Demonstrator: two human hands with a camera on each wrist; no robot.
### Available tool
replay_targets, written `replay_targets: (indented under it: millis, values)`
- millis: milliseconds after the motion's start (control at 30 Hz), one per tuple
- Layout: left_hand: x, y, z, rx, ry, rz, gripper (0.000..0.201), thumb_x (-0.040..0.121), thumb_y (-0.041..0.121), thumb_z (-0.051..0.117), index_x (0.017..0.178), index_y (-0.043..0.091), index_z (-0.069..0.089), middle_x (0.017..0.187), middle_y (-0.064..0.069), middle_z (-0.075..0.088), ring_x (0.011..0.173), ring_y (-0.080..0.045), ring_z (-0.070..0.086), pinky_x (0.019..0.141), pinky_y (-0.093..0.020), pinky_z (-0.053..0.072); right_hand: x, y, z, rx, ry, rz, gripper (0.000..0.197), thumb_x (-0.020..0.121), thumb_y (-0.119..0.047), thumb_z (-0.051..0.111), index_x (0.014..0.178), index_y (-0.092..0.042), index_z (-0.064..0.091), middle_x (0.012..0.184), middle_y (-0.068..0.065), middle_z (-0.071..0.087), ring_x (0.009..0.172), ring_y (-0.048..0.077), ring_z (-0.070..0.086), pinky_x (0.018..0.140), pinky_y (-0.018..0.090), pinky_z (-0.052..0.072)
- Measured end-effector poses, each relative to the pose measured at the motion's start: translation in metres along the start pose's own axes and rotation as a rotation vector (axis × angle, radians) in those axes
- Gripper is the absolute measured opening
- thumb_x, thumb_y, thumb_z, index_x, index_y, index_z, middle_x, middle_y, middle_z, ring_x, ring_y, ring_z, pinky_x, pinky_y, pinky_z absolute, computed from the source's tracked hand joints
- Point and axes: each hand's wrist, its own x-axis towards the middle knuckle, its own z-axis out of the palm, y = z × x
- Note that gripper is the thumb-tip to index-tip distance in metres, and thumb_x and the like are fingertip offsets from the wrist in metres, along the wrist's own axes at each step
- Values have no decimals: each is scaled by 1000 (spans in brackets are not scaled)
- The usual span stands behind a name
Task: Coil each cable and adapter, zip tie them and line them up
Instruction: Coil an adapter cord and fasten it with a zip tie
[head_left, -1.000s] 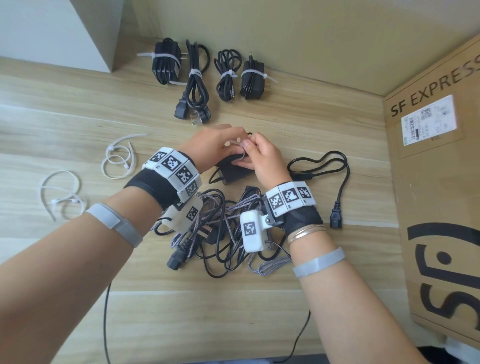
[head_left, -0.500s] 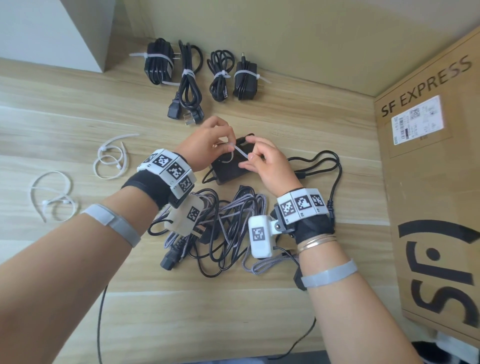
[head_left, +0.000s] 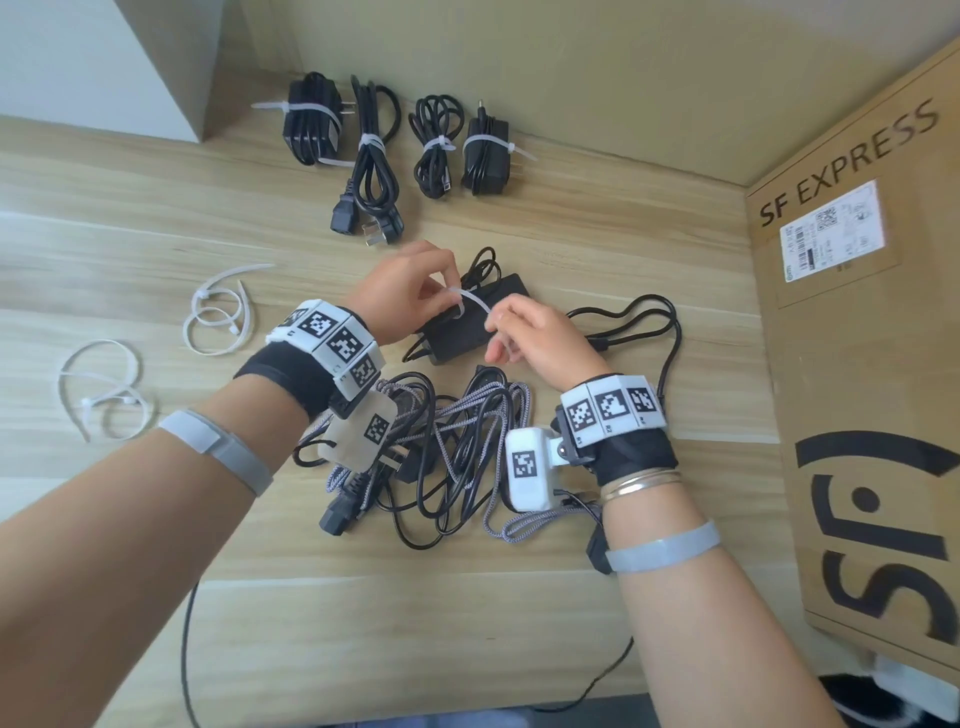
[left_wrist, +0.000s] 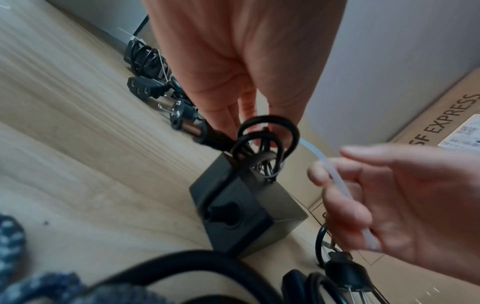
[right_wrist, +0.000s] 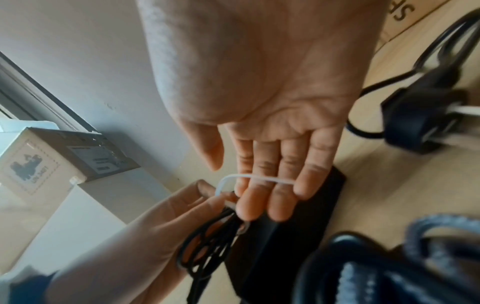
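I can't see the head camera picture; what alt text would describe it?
Two hands, left hand and right hand, stretch a white zip tie over a black power adapter on a wooden table. Four tied bundles line the wall; tangled cables wait nearby.

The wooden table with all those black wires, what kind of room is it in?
Probably an office or a parcel-sorting corner at home; hard to say. A brown cardboard SF EXPRESS shipping box stands beside the pale wood-grain tabletop, and four black zip-tied cable bundles lie lined up by the plain beige wall.

wood-grain table | beige wall | cardboard box right
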Motion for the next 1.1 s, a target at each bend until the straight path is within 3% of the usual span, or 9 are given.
replay_targets:
  millis: [167,333,433,500,567,667,833,967,1100]
  values:
    - [-4,2,3,-76,4,8,6,83,5,64,79,3,60,123,-14,51,81,-16,60,84,-7,46,15,-14,15,-135,61,-20,23,97,-32,43,83,-21,57,70,-6,60,65,10,56,72,32,46]
    - [-8,4,0,-102,-51,-17,19,80,4,67,70,12,54,134,-13,49,84,-25,68,89,-38,51,20,-19,18,-168,120,83,29,96,-44,41,99,-16,47,92,2,58,89,21,55,70,28,33]
    - [-9,6,1,-111,-60,-27,30,80,2,66,65,22,49,138,-12,47,86,-19,67,90,-34,50,21,-21,19,-146,239,98,33,99,-38,38,117,-10,39,95,10,57,97,30,56,68,29,31]
    - [-9,7,1,-117,-77,-10,32,80,1,66,65,23,48,138,-11,48,92,-24,68,92,-34,50,24,-20,20,-133,252,142,48,100,-38,35,139,-11,28,118,18,58,110,33,55,79,32,37]
    - [-8,7,2,-113,-88,13,28,80,1,66,67,20,50,136,-12,49,93,-23,67,92,-32,50,31,-18,20,-127,217,177,49,100,-40,31,140,-11,33,125,18,56,113,33,56,86,33,38]
    - [-5,5,4,-101,-66,41,16,80,3,67,72,10,55,133,-12,50,85,-17,64,86,-17,49,34,-20,19,-138,222,158,40,102,-34,29,120,-7,52,115,18,61,106,33,57,80,31,36]
    - [0,4,2,-74,-36,84,7,82,3,65,78,4,60,119,-14,55,77,0,55,76,0,42,30,-21,18,-222,212,131,36,102,-27,32,116,-3,56,115,20,61,109,33,52,80,31,33]
    - [0,4,3,-63,-92,84,15,84,5,64,76,14,55,114,-7,51,86,-18,60,81,-11,47,26,-22,15,-166,296,133,21,94,-27,46,112,-17,53,101,5,63,91,23,55,72,28,36]
    - [1,-1,3,-14,-120,51,6,85,6,63,80,2,60,115,-4,49,89,-21,60,81,-21,48,17,-20,6,-256,417,77,12,86,-13,47,92,-21,53,64,-8,49,66,23,50,62,27,33]
